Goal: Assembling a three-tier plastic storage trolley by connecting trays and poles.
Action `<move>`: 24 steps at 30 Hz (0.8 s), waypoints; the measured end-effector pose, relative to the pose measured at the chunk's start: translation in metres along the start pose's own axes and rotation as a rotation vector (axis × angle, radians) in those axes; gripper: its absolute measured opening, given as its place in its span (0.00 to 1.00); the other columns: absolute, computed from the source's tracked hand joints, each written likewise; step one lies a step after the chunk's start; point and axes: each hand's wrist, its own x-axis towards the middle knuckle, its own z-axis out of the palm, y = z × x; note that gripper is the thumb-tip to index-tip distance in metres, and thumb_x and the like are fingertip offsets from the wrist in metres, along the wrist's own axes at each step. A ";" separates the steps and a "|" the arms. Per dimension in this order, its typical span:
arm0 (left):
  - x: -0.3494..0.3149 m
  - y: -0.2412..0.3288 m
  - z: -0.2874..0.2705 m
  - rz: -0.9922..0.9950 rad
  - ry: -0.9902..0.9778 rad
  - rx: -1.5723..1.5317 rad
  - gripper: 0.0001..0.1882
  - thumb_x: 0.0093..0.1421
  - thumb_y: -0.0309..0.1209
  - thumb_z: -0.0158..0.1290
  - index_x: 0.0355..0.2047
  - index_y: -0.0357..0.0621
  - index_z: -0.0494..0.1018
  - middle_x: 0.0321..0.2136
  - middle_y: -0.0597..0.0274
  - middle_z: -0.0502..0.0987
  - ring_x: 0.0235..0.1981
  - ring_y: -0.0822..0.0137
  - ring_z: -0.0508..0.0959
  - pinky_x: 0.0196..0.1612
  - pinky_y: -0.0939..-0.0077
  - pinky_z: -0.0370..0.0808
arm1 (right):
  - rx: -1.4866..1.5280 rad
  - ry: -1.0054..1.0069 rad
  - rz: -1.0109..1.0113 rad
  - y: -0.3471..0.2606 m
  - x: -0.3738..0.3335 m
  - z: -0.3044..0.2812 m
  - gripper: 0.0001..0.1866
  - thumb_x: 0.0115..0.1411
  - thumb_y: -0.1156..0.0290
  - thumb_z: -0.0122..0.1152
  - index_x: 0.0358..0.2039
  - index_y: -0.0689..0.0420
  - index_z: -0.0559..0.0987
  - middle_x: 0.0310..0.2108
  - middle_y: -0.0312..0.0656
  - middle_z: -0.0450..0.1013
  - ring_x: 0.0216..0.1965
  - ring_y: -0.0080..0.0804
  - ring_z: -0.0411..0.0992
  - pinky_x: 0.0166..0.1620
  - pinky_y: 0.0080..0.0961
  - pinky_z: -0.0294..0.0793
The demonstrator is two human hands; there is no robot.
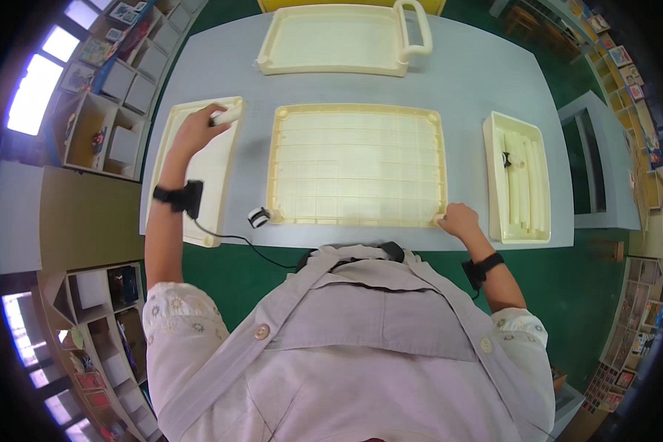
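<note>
My left hand [196, 131] is over the cream panel [217, 177] on the left, its fingers closed round a short white cylindrical piece [230, 116] with a dark part. Most of that piece is hidden by the fingers. In the middle lies a cream rectangular tray [357, 217] with a gridded underside facing up. At its near right corner my right hand [461, 221] is closed, fingers on the corner. A white and black caster wheel [258, 216] sits by the near left corner of the tray.
To the right stands a cream bin [496, 184] holding several white tubes [524, 191] and a small black-and-white part [506, 159]. Another cream tray with a looped handle [418, 29] lies at the far side of the grey table [468, 96]. A cable runs from my left wristband [188, 197].
</note>
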 end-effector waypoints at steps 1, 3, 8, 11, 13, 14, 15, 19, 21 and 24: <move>0.011 0.003 0.004 0.007 0.003 0.049 0.17 0.45 0.37 0.57 0.35 0.47 0.70 0.21 0.55 0.74 0.24 0.58 0.74 0.28 0.68 0.69 | -0.009 0.019 0.049 -0.002 0.001 0.006 0.19 0.44 0.56 0.55 0.27 0.60 0.76 0.30 0.49 0.73 0.34 0.43 0.72 0.36 0.35 0.72; 0.035 0.004 0.017 0.058 -0.028 0.098 0.16 0.44 0.37 0.58 0.33 0.47 0.70 0.23 0.55 0.75 0.28 0.56 0.75 0.30 0.66 0.70 | 0.022 0.028 0.037 -0.005 -0.002 0.002 0.17 0.44 0.59 0.55 0.27 0.60 0.76 0.30 0.50 0.73 0.34 0.44 0.72 0.35 0.35 0.72; 0.100 0.008 0.076 0.191 -0.184 0.370 0.16 0.40 0.39 0.59 0.31 0.52 0.73 0.27 0.65 0.76 0.33 0.61 0.75 0.33 0.66 0.71 | 0.092 0.051 0.096 -0.003 -0.003 0.005 0.14 0.43 0.64 0.56 0.27 0.61 0.75 0.28 0.52 0.72 0.33 0.46 0.72 0.36 0.36 0.72; 0.121 0.003 0.106 0.219 -0.294 0.427 0.16 0.39 0.39 0.59 0.30 0.52 0.74 0.27 0.66 0.76 0.34 0.62 0.75 0.34 0.67 0.71 | 0.143 0.044 0.160 -0.004 -0.001 0.010 0.13 0.42 0.65 0.57 0.26 0.62 0.75 0.29 0.52 0.72 0.32 0.47 0.71 0.36 0.36 0.72; 0.134 -0.005 0.118 0.231 -0.343 0.450 0.15 0.38 0.38 0.59 0.30 0.52 0.74 0.27 0.65 0.76 0.34 0.62 0.75 0.34 0.67 0.71 | 0.204 0.078 0.218 -0.005 0.002 0.012 0.17 0.41 0.61 0.61 0.24 0.64 0.74 0.26 0.55 0.71 0.31 0.50 0.70 0.35 0.39 0.71; 0.138 -0.004 0.122 0.238 -0.397 0.470 0.15 0.38 0.38 0.59 0.29 0.52 0.74 0.28 0.64 0.76 0.34 0.61 0.75 0.34 0.66 0.72 | 0.205 0.070 0.230 -0.005 0.002 0.012 0.17 0.41 0.61 0.61 0.24 0.64 0.74 0.26 0.55 0.71 0.31 0.50 0.70 0.35 0.39 0.71; 0.141 -0.002 0.126 0.246 -0.406 0.465 0.15 0.38 0.38 0.59 0.29 0.52 0.74 0.28 0.64 0.76 0.34 0.61 0.75 0.34 0.66 0.72 | 0.212 0.064 0.241 -0.005 0.002 0.012 0.17 0.41 0.62 0.60 0.24 0.65 0.74 0.25 0.55 0.71 0.30 0.50 0.71 0.34 0.39 0.71; 0.150 0.022 0.129 0.321 -0.443 0.578 0.13 0.40 0.33 0.55 0.29 0.46 0.75 0.29 0.58 0.76 0.33 0.59 0.75 0.34 0.67 0.73 | 0.219 0.107 0.295 -0.004 0.000 0.020 0.15 0.40 0.64 0.58 0.24 0.65 0.73 0.24 0.55 0.71 0.29 0.51 0.71 0.34 0.40 0.71; 0.153 0.023 0.136 0.363 -0.474 0.634 0.12 0.40 0.31 0.53 0.28 0.44 0.75 0.29 0.56 0.76 0.33 0.58 0.75 0.34 0.67 0.73 | 0.227 0.098 0.314 -0.008 0.001 0.018 0.15 0.40 0.65 0.57 0.24 0.65 0.73 0.24 0.55 0.71 0.29 0.51 0.71 0.34 0.40 0.71; 0.152 0.024 0.145 0.333 -0.445 0.580 0.11 0.40 0.29 0.51 0.27 0.42 0.75 0.29 0.55 0.76 0.34 0.58 0.75 0.35 0.68 0.73 | 0.244 0.116 0.333 -0.007 0.003 0.024 0.14 0.39 0.66 0.56 0.24 0.64 0.72 0.23 0.55 0.71 0.28 0.52 0.71 0.33 0.41 0.71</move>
